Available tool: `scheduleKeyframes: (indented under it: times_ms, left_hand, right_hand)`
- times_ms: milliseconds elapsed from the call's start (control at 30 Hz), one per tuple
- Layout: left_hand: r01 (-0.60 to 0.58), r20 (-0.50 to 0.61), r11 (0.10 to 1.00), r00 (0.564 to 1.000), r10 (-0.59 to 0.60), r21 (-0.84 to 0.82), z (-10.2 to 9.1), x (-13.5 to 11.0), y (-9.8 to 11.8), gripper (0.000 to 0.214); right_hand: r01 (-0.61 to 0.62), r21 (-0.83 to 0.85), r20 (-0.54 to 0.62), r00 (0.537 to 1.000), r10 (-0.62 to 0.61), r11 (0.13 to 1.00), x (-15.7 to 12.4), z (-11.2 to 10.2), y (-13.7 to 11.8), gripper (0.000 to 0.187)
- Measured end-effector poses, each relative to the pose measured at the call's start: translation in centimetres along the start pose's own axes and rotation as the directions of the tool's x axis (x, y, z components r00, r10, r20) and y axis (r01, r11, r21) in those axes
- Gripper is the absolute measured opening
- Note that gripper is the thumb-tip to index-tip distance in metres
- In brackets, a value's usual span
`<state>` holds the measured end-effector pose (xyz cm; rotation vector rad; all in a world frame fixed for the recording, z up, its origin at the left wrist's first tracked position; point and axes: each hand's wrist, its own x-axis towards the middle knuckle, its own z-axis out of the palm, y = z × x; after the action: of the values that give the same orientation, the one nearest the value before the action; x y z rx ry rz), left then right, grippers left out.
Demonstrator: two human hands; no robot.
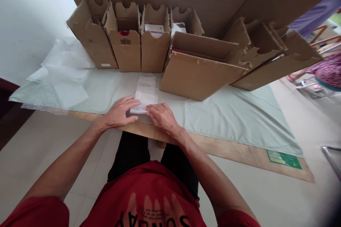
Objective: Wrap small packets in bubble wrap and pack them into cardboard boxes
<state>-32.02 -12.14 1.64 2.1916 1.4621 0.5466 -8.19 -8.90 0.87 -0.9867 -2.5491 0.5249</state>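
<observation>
A strip of bubble wrap point(145, 92) lies on the pale green cloth point(229, 120) near the table's front edge. My left hand point(119, 112) rests on its near end, fingers curled over the wrapped bundle there. My right hand point(162, 116) presses on the same near end from the right, fingers bent and together. What is inside the wrap is hidden.
Several open cardboard boxes point(126, 44) stand in a row at the back, some with small packages inside. A larger box point(198, 74) and another point(277, 64) lie tilted to the right. Loose bubble wrap sheets point(64, 74) pile at the left. A green label point(283, 159) marks the wooden tabletop.
</observation>
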Motion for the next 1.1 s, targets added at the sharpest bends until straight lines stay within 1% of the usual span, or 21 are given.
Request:
scheduleKeyframes:
  times_ms: [100,167,233,267,300,400,433,500,567,600,667,733,800,867,933,1000,1100]
  left_hand:
    - [0.080,-0.080,0.988,0.993,-0.092,-0.134,0.1,-0.3,0.7,0.038]
    - [0.124,-0.099,0.969,0.984,-0.147,-0.212,0.4,-0.5,1.0,0.033]
    - [0.161,-0.106,0.950,0.975,-0.195,-0.267,0.7,-0.6,1.2,0.034]
    - [0.178,-0.113,0.942,0.970,-0.217,-0.286,0.8,-0.6,1.3,0.036]
    - [0.191,-0.122,0.935,0.964,-0.236,-0.299,0.9,-0.6,1.3,0.037]
    - [0.218,-0.152,0.927,0.950,-0.274,-0.306,1.1,-0.1,1.4,0.034]
    - [0.225,-0.160,0.922,0.945,-0.285,-0.315,1.2,0.1,1.4,0.032]
    - [0.234,-0.182,0.905,0.932,-0.312,-0.355,1.5,0.6,1.3,0.030]
    - [0.252,-0.230,0.893,0.908,-0.352,-0.373,2.0,1.1,1.2,0.029]
    - [0.268,-0.262,0.895,0.891,-0.371,-0.356,2.3,1.3,1.2,0.030]
    - [0.309,-0.329,0.909,0.859,-0.393,-0.278,2.9,1.6,1.2,0.032]
    - [0.340,-0.375,0.920,0.841,-0.390,-0.194,3.5,1.9,1.2,0.036]
    - [0.345,-0.395,0.929,0.841,-0.370,-0.135,3.9,2.1,1.2,0.041]
    - [0.337,-0.400,0.937,0.849,-0.346,-0.095,4.0,2.2,1.1,0.045]
    - [0.334,-0.395,0.941,0.857,-0.331,-0.063,4.0,2.4,1.0,0.045]
    - [0.341,-0.379,0.939,0.863,-0.334,-0.052,3.8,2.7,0.8,0.043]
    - [0.349,-0.349,0.933,0.867,-0.356,-0.084,3.3,3.1,0.7,0.042]
  right_hand:
    - [-0.091,0.133,-0.011,0.996,0.093,0.987,-0.6,-1.2,-0.2,0.030]
    - [-0.157,0.248,0.007,0.987,0.161,0.956,-1.1,-1.7,-0.2,0.029]
    - [-0.204,0.361,0.043,0.978,0.202,0.910,-1.5,-1.7,0.1,0.042]
    - [-0.221,0.410,0.054,0.974,0.218,0.885,-1.6,-1.6,0.3,0.048]
    - [-0.235,0.453,0.052,0.970,0.238,0.860,-1.6,-1.3,0.5,0.050]
    - [-0.274,0.559,0.007,0.945,0.326,0.782,-0.9,-0.1,1.3,0.039]
    - [-0.289,0.588,0.001,0.934,0.356,0.756,-0.6,0.3,1.6,0.038]
    - [-0.324,0.611,0.001,0.913,0.408,0.723,0.1,0.9,1.8,0.042]
    - [-0.369,0.558,-0.008,0.893,0.450,0.743,0.6,1.1,1.8,0.050]
    - [-0.392,0.497,-0.030,0.884,0.467,0.774,0.6,1.1,1.7,0.054]
    - [-0.421,0.319,-0.112,0.873,0.475,0.849,0.4,0.8,1.2,0.056]
    - [-0.402,0.121,-0.205,0.885,0.419,0.908,-0.2,0.4,0.6,0.051]
    - [-0.307,-0.035,-0.236,0.927,0.290,0.951,-0.9,-0.1,-0.1,0.046]
    - [-0.165,-0.126,-0.180,0.974,0.141,0.978,-1.2,-0.3,-0.6,0.044]
    - [-0.045,-0.174,-0.090,0.996,0.030,0.984,-1.1,-0.2,-0.7,0.046]
    - [0.012,-0.207,-0.015,1.000,-0.016,0.978,-0.5,0.1,-0.6,0.046]
    - [0.043,-0.235,0.052,0.998,-0.032,0.971,0.6,0.1,-0.3,0.039]
